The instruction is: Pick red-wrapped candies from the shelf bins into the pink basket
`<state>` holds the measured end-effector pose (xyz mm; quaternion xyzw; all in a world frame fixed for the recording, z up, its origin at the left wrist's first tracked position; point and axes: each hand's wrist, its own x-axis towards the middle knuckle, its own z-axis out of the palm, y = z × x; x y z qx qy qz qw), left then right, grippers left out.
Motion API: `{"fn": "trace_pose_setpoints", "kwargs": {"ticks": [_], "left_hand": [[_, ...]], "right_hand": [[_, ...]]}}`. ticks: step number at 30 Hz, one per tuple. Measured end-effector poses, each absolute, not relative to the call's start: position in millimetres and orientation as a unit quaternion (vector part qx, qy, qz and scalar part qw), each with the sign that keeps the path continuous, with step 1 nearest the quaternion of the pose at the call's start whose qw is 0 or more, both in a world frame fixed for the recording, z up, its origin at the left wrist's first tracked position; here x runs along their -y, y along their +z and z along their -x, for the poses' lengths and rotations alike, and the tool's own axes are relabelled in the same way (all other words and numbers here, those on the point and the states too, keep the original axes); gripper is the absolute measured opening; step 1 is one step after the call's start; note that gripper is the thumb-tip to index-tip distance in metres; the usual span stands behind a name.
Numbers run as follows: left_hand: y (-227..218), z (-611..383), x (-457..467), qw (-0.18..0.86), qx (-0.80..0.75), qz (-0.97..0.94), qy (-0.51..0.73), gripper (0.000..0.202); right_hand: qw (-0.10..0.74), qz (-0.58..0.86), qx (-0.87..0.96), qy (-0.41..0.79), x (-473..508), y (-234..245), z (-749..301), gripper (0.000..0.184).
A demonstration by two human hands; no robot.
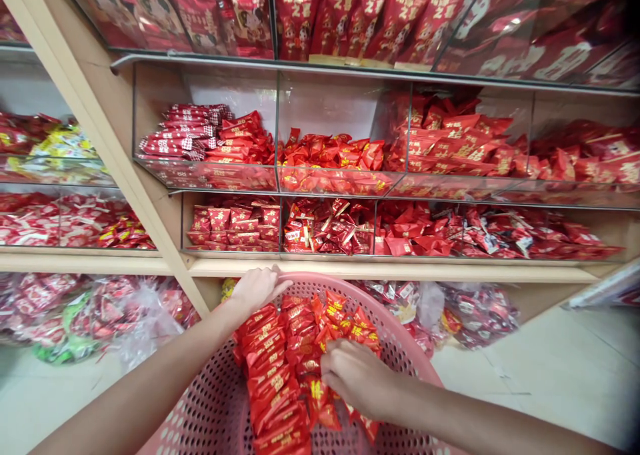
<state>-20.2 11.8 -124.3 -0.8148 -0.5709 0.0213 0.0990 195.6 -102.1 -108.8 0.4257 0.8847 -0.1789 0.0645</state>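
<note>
A pink perforated plastic basket (pixel 400 321) holds red candy packets (pixel 273 375), stacked in neat overlapping columns with gold print. At the basket's far left rim is my left hand (pixel 257 288), its fingers hooked over the edge and its thumb on the inner side. Inside the basket my right hand (pixel 357 378) is closed among the packets on the right, fingers curled down onto a red packet with yellow print. My fingers partly hide that packet. More yellow-printed packets (pixel 335 308) lie just beyond this hand.
Beyond the basket rises a wooden shelf (pixel 400 269) with clear-fronted bins of red packets (pixel 335 151). A slanted wooden upright (pixel 95 135) divides it at left. Plastic bags of sweets (pixel 480 315) lie underneath, on both sides. Pale floor tiles (pixel 540 375) show at right.
</note>
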Motion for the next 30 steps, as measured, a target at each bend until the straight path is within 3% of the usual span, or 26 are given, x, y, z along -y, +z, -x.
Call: {"fn": "trace_pose_setpoints", "kwargs": {"ticks": [7,30], "left_hand": [[-125,21,-12,0.103,0.566,0.818,0.021,0.078],[-124,20,-12,0.087,0.573,0.815,0.022,0.074]], "right_hand": [[-0.001,-0.486,-0.854,-0.186,107,-129,-195,0.025],[0.078,-0.531,-0.827,-0.164,122,-132,-189,0.025]]}}
